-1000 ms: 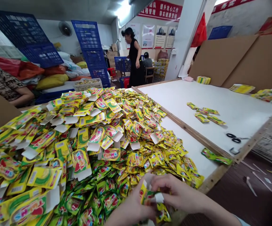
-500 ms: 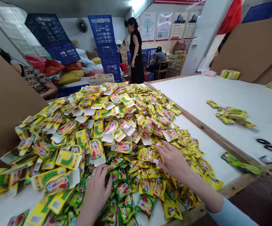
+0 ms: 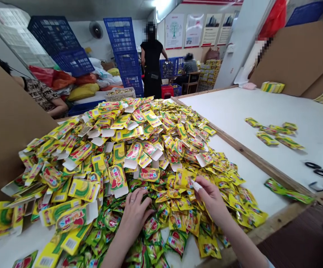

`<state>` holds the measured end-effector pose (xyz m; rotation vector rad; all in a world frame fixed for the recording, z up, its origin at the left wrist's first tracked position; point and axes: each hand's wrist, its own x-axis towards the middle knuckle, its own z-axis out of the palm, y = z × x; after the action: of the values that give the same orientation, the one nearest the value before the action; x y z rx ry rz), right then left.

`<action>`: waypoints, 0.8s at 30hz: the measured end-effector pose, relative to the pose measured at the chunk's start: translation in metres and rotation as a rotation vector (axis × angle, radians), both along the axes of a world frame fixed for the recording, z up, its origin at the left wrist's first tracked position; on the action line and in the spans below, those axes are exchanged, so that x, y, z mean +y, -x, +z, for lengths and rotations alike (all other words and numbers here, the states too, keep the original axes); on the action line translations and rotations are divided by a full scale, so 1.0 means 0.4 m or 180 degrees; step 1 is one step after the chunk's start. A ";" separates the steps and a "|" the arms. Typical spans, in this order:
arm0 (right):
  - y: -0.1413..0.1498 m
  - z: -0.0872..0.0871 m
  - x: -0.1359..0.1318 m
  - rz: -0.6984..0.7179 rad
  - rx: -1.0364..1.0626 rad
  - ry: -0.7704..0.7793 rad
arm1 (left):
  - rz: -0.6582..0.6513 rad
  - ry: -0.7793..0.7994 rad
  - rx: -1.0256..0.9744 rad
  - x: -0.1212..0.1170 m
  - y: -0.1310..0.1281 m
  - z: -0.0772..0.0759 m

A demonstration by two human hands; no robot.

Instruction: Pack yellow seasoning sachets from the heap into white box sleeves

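Observation:
A heap of green sachets [image 3: 112, 219] printed with watermelon lies in front of me, and my left hand [image 3: 135, 209] rests on it. That hand's fingers curve down with the thumb apart; its fingertips are partly hidden among the sachets. To the right, my right hand [image 3: 210, 193] pinches a yellow sachet [image 3: 184, 178] by its edge, over the pile of yellow sachets [image 3: 179, 204]. White covers sit on the tips of its thumb and finger. Beyond both hands, small yellow boxes [image 3: 116, 180] with white end flaps are piled up, many with their flaps out.
A wooden strip [image 3: 242, 150] divides the white table [image 3: 262, 111]. Across it lie several yellow boxes [image 3: 267, 138], scissors [image 3: 316, 169] and a long green packet [image 3: 288, 191]. Cardboard [image 3: 10, 126] stands at the left. Blue crates [image 3: 120, 37] and a standing person [image 3: 152, 59] are behind.
My left hand has moved right and slightly up over the green sachets. My right hand has closed from spread fingers to a pinch on a yellow sachet. The standing person has turned away and shifted left.

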<state>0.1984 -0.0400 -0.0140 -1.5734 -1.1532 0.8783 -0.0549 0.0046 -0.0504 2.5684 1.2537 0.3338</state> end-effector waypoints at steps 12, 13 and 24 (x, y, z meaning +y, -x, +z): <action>0.182 0.016 -0.032 0.0354 0.2920 0.0874 | 0.2430 0.2452 -0.3850 -0.039 -0.083 0.061; 0.205 0.009 -0.033 0.0329 0.3146 0.0904 | 0.2549 0.2488 -0.4133 -0.048 -0.100 0.060; 0.216 -0.036 -0.037 0.0646 0.1673 0.0379 | 0.2941 0.2933 -0.4946 -0.087 -0.144 0.073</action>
<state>0.1119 -0.0548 -0.0284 -1.2191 -0.8965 1.4169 0.0027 -0.0303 -0.0212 0.3971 1.2030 1.1837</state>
